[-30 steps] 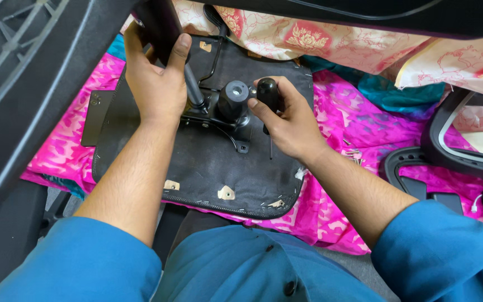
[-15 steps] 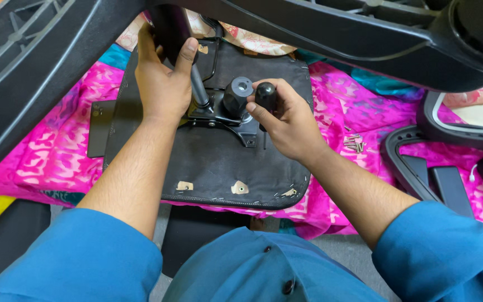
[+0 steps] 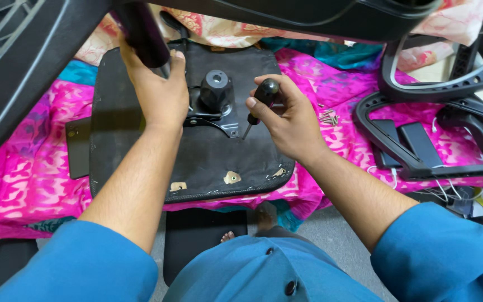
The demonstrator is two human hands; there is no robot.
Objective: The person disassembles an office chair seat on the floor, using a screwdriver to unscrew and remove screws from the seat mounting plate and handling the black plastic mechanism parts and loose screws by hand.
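While gripped: black-handled screwdriver [image 3: 259,103], tip-down.

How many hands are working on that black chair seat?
2. The left hand grips a dark cylinder at the chair seat's top edge; the right hand holds a screwdriver beside the central mechanism.
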